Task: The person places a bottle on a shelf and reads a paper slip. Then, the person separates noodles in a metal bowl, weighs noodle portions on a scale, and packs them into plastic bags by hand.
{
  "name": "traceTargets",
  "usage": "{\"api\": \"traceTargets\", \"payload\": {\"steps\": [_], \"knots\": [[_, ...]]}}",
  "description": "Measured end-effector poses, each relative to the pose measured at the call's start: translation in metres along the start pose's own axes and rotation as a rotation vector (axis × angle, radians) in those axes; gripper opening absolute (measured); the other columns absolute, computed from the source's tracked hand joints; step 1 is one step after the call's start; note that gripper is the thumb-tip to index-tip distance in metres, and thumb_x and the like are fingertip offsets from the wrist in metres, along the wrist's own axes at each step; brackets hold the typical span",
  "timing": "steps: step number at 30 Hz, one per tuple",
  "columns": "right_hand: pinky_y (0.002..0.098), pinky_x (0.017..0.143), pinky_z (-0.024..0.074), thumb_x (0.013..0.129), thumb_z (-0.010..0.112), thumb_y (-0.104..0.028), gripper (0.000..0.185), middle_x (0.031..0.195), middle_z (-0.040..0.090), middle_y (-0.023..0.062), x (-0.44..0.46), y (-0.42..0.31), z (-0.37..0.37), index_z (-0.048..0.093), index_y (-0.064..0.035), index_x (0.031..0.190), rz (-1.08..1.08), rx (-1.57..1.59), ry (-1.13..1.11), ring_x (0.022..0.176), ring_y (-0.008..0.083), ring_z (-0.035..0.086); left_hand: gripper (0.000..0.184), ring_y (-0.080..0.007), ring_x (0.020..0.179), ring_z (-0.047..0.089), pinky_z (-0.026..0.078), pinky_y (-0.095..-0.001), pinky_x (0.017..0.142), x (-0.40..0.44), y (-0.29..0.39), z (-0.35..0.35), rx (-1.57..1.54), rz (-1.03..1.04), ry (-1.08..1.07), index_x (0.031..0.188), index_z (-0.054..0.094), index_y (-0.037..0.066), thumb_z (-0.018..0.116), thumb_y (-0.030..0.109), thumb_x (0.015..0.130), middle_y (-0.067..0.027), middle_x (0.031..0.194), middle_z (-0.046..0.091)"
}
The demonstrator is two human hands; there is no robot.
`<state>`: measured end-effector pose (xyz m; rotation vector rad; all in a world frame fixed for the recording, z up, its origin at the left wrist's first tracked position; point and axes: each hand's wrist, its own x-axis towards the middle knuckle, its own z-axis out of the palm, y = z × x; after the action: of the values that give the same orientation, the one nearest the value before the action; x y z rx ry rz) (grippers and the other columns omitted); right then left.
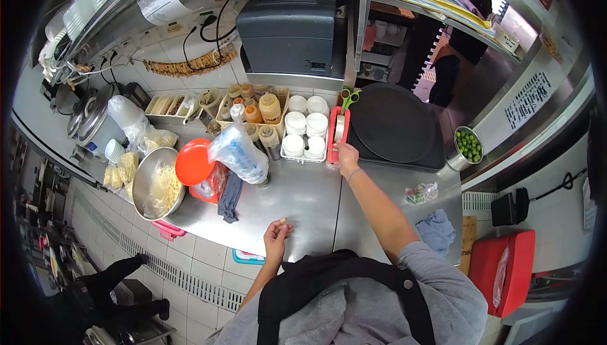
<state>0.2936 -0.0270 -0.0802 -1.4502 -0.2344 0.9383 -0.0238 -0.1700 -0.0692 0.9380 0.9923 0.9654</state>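
My right hand reaches forward, its fingers closed at the near end of a red tape dispenser. Whether a strip of tape is between those fingers is too small to see. Green-handled scissors stand at the dispenser's far end. Left of it is a white basket of stacked white cups. My left hand hovers by the counter's front edge with curled fingers; a small beige spot shows at a fingertip, and I cannot make out what it is.
On the steel counter at left are a metal bowl of shredded food, a red lid, a bagged blue stack and sauce bottles. Black trays, limes and a blue cloth lie right.
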Motion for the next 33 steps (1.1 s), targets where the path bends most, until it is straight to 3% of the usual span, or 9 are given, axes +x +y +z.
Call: {"api": "traceTargets", "payload": {"steps": [5,8,14,19,21,23,28,30,33], "knots": [[0.0297,0.07,0.0448,0.085,0.065,-0.027,0.026,0.072,0.064,0.0052,-0.025,0.031,-0.005,0.071,-0.0014,0.084,-0.184,0.034,0.124,0.074,0.0135,0.056,0.022,-0.0102,0.08,0.062,0.048,-0.0225,0.072,0.008,0.005,0.001,-0.001,-0.045,0.035,0.112,0.057,0.005,0.056,0.015,0.092,-0.0052,0.091,0.066],[0.0352,0.085,0.0416,0.078,0.071,-0.028,0.026,0.092,0.059,0.0146,-0.026,0.058,-0.005,0.07,-0.0026,0.08,-0.342,-0.213,0.202,0.096,0.0249,0.052,0.023,-0.01,0.082,0.062,0.048,-0.0229,0.073,0.014,0.013,0.009,0.001,-0.075,0.008,0.114,0.056,0.006,0.056,0.015,0.092,-0.0054,0.094,0.066],[0.0396,0.086,0.0419,0.077,0.071,-0.026,0.024,0.098,0.054,0.0178,-0.015,0.071,-0.011,0.065,-0.0026,0.075,-0.682,-0.514,0.312,0.095,0.0313,0.052,0.026,-0.0144,0.088,0.061,0.048,-0.0273,0.079,0.032,0.095,0.046,-0.005,0.055,-0.197,0.116,0.054,0.005,0.057,0.014,0.091,-0.0087,0.1,0.065],[0.041,0.086,0.0417,0.082,0.065,-0.019,0.027,0.098,0.052,0.0205,-0.026,0.041,-0.02,0.051,-0.0011,0.067,-0.888,-0.574,0.173,0.095,0.0342,0.052,0.027,-0.0144,0.09,0.061,0.049,-0.0298,0.082,0.064,0.204,0.052,0.007,0.476,-0.31,0.113,0.056,0.003,0.06,0.014,0.088,-0.0071,0.098,0.065],[0.041,0.083,0.043,0.082,0.064,-0.015,0.024,0.096,0.053,0.0203,-0.018,0.034,-0.028,0.051,0.0005,0.068,-0.815,-0.566,0.132,0.091,0.0349,0.053,0.049,-0.0167,0.106,0.053,0.048,-0.03,0.083,0.082,0.251,0.058,-0.024,0.712,-0.143,0.126,0.045,0.005,0.065,0.017,0.084,-0.0089,0.12,0.053],[0.0386,0.067,0.0454,0.08,0.066,-0.013,0.021,0.086,0.054,0.0189,-0.015,0.023,-0.043,0.053,0.0027,0.074,-1.038,-0.698,-0.003,0.075,0.0348,0.055,0.075,-0.0229,0.122,0.041,0.041,-0.0358,0.096,0.096,0.306,0.072,-0.056,0.887,0.138,0.14,0.025,0.005,0.07,0.018,0.081,-0.0134,0.135,0.037],[0.0374,0.06,0.0455,0.081,0.066,-0.016,0.019,0.067,0.059,0.0129,-0.041,0.03,-0.079,0.061,0.0007,0.073,-0.873,-0.805,-0.26,0.061,0.0275,0.057,0.08,-0.0238,0.125,0.039,0.037,-0.0381,0.099,0.161,0.418,0.06,-0.273,1.064,0.157,0.142,0.018,0.003,0.069,0.022,0.083,-0.0166,0.137,0.036],[0.0346,0.058,0.0455,0.082,0.065,-0.016,0.016,0.067,0.059,0.011,-0.062,0.038,-0.09,0.064,-0.0003,0.079,-0.737,-0.783,-0.347,0.058,0.0227,0.057,0.052,-0.0217,0.12,0.044,0.036,-0.0402,0.099,0.168,0.447,0.06,-0.323,0.912,0.019,0.127,0.041,0.005,0.065,0.027,0.087,-0.0111,0.128,0.049],[0.0294,0.056,0.0456,0.086,0.061,-0.015,0.02,0.064,0.057,0.0052,-0.089,0.041,-0.1,0.064,-0.0037,0.102,-0.562,-0.723,-0.471,0.054,0.0138,0.053,0.038,-0.0192,0.112,0.05,0.039,-0.0398,0.095,0.17,0.459,0.07,-0.298,0.801,-0.125,0.113,0.047,0.004,0.065,0.025,0.087,-0.008,0.117,0.056]]}}
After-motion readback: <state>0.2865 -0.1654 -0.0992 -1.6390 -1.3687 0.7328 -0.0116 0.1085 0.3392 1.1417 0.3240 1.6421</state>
